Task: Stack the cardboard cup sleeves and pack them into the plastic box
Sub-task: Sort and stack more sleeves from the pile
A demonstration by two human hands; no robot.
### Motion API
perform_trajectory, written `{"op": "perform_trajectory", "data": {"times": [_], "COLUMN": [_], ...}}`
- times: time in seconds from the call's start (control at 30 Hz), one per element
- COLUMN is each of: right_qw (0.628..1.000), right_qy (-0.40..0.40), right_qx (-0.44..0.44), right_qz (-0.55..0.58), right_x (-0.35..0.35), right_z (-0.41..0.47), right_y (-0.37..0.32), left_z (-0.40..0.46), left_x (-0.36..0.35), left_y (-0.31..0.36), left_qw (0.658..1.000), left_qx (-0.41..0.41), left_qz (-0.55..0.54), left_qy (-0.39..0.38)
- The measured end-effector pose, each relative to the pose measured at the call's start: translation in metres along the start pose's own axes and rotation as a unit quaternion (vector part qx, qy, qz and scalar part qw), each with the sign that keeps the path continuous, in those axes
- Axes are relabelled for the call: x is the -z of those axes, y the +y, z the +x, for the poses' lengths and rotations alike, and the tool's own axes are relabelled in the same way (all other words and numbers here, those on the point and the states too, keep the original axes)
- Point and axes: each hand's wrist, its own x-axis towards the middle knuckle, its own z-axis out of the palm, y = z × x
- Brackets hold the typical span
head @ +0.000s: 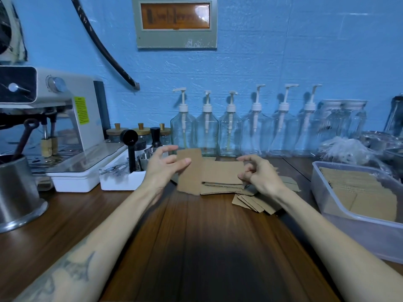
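At the far middle of the wooden worktop [196, 225], seen from the head camera, both hands work over a small heap of flattened cardboard cup sleeves [222, 173]. The left hand [162, 165] pinches one upright sleeve [189, 171] between thumb and fingers, its other fingers loosely spread. The right hand [259, 172] has its fingers curled at the right end of the sleeves lying flat; it seems to nip their edge, though the grip itself is partly hidden. More sleeves fan out loose [253, 202] on the wood just below and to the right of that hand.

By the worktop's right edge stands the clear plastic box [322, 192], already holding a layer of sleeves [357, 192]. So the job looks partly done: some sleeves are packed, a new stack is being squared up, and the loose ones are yet to be gathered and packed.

Along the back edge stands a row of clear pump bottles [229, 131] against a blue wall [283, 51], which carries a framed panel [175, 20]. An espresso machine [54, 110] fills the left back corner, with a steel jug [17, 192] at the left edge and white trays [122, 177] of small tools beside it. Crumpled clear plastic bags [346, 149] lie behind the box.
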Motion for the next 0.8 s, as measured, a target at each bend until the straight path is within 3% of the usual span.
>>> {"op": "perform_trajectory", "data": {"times": [0.13, 0.3, 0.5, 0.6, 0.8], "right_qw": [0.999, 0.999, 0.995, 0.992, 0.990], "right_qy": [-0.031, -0.045, -0.095, -0.118, -0.128], "right_qx": [0.000, 0.000, 0.007, 0.021, 0.062], "right_qz": [0.015, 0.004, 0.016, 0.026, 0.019], "right_x": [-0.005, -0.005, -0.007, -0.014, -0.023], "right_z": [0.000, 0.000, -0.006, -0.007, -0.011], "right_y": [0.001, 0.003, -0.003, -0.007, -0.011], "left_z": [-0.006, -0.001, -0.003, -0.003, 0.001], "left_x": [-0.012, -0.011, -0.011, -0.012, -0.015], "left_y": [-0.004, -0.024, -0.032, -0.036, -0.038], "left_qw": [0.989, 0.922, 0.923, 0.918, 0.919], "left_qx": [-0.058, -0.125, -0.090, -0.069, -0.099], "left_qz": [0.123, 0.322, 0.348, 0.359, 0.351], "left_qy": [-0.064, -0.176, -0.135, -0.153, -0.150]}}
